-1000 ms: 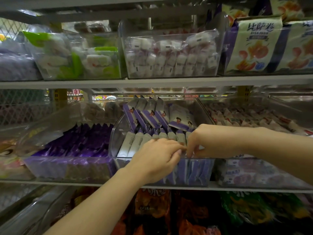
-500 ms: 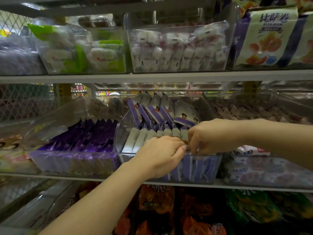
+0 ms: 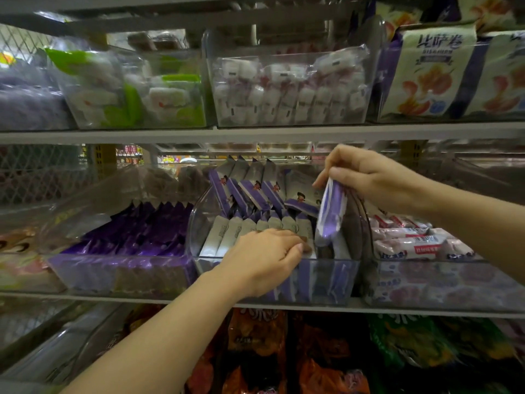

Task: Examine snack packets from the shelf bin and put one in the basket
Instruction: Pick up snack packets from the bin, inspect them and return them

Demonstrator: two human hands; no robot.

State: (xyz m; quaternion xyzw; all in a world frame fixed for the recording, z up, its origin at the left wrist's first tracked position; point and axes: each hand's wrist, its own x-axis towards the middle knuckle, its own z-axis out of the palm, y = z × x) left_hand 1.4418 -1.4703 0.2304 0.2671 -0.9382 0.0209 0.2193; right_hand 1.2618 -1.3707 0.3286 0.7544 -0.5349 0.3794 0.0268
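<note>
Right hand point(image 3: 377, 177) pinches one purple and white snack packet point(image 3: 331, 211) by its top, with thumb and fingers. The packet hangs straight down at the right end of the clear bin point(image 3: 326, 277), and its bottom end is just inside. Left hand point(image 3: 267, 257) lies curled on the front row of packets point(image 3: 227, 234). Its fingertips are on them, but I cannot tell if it is pinching one.

I think this is the looking step: one packet is picked and ready to be checked. Next, the packet should come up clear of the bin and turn so its front shows. No basket shows here, so it has to be found first.

Counting: two hands, one packet held up, about seven packets standing in the front row, though some are hidden, and about five leaning in the back row point(image 3: 250, 186).
</note>
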